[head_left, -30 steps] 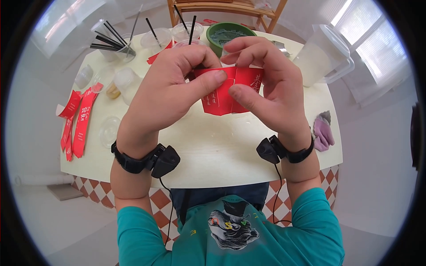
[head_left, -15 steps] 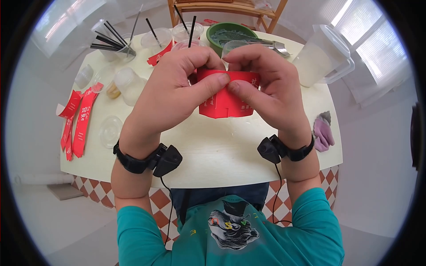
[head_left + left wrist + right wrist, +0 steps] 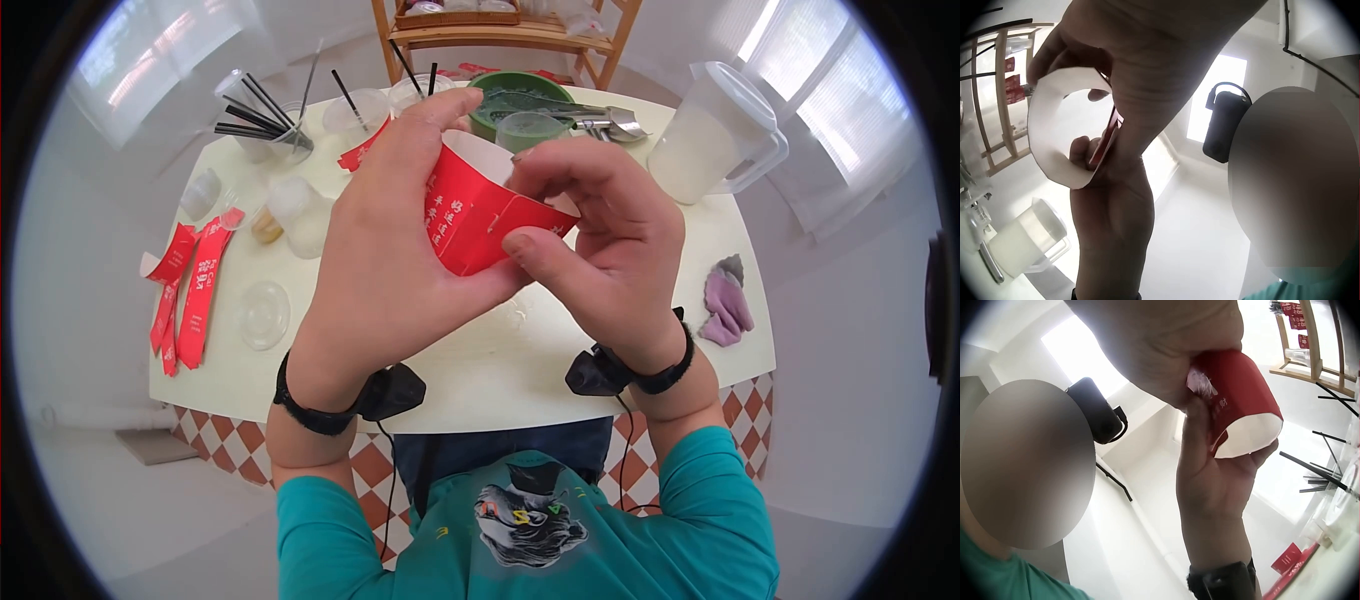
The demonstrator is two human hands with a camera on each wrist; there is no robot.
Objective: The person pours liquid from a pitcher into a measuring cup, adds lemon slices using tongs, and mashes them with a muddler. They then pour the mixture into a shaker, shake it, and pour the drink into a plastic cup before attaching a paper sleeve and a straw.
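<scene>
Both hands hold a red paper cup sleeve (image 3: 465, 220) with white lettering above the middle of the table. Its white inside (image 3: 1046, 140) shows in the left wrist view, where the band forms a ring open at both ends. My left hand (image 3: 375, 250) is wrapped round the sleeve's left side, thumb along the lower edge. At the right end, my right hand (image 3: 625, 245) pinches the band near its joined seam, thumb outside and fingers curled over the rim. The red outside (image 3: 1238, 384) faces the right wrist camera.
Flat red sleeves (image 3: 203, 290) and a clear lid (image 3: 264, 315) lie on the left. Behind them stands a cup of black straws (image 3: 290, 145). A green basin (image 3: 485, 125), metal tongs (image 3: 625, 125), a lidded pitcher (image 3: 710, 140) and a purple cloth (image 3: 728, 305) are farther back and right.
The sleeve has tilted and opened from a flatter shape into a rounder one, its white inside now showing. My left hand has shifted round its side; the right thumb has stayed near the seam.
</scene>
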